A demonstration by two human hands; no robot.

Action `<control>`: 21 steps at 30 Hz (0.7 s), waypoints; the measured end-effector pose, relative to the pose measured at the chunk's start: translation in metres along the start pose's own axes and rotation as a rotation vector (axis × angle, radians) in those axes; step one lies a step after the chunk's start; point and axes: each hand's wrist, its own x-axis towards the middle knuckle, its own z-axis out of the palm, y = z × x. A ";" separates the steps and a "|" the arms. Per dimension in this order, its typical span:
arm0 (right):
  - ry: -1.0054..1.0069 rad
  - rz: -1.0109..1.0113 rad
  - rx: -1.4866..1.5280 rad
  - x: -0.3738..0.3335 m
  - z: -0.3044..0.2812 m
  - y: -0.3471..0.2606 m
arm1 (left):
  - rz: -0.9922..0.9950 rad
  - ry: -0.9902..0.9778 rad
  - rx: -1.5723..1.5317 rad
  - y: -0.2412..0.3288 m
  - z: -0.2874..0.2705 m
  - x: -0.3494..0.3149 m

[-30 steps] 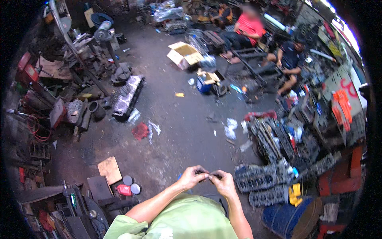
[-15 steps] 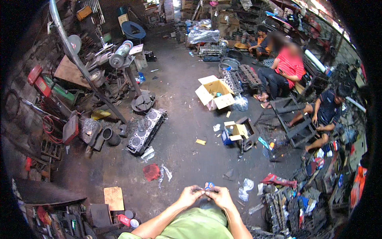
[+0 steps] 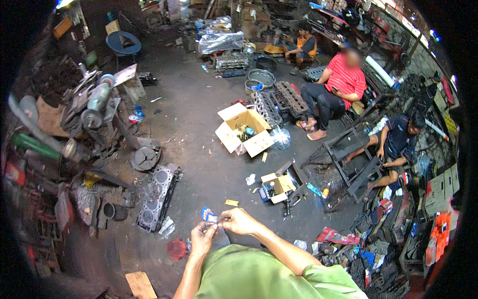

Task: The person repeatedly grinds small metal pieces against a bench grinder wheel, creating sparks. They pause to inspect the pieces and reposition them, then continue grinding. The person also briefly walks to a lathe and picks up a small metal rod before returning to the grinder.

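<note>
1 small object (image 3: 217,224) between 2 hands (image 3: 201,241) (image 3: 240,221)

Place: a workshop, by its contents one for engine repair.
Floor (image 3: 199,169): dark and stained, with a red rag (image 3: 177,249) and scraps of plastic (image 3: 167,227) lying about.
Engine parts: a cylinder head (image 3: 158,197) lies flat at the left; another head (image 3: 291,98) lies near the seated person in red (image 3: 347,79).
Grinder (image 3: 98,97): at the left, amid piled metal.
Boxes: a large carton (image 3: 230,138) and a smaller box (image 3: 284,184) stand open, holding parts.
Metal frame (image 3: 343,159): stands before a seated person in dark clothes (image 3: 400,138).
Right edge: heaped oddments, cloth and grimy metal.
</note>
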 end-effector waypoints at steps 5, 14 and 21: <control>0.142 0.087 0.122 0.111 -0.047 -0.020 | 0.046 -0.118 0.149 0.064 -0.019 0.138; 0.221 0.083 0.265 0.295 -0.126 -0.066 | 0.106 -0.148 0.443 0.170 -0.059 0.335; -0.043 0.067 0.386 0.485 -0.192 -0.055 | -0.004 0.087 0.253 0.178 -0.083 0.475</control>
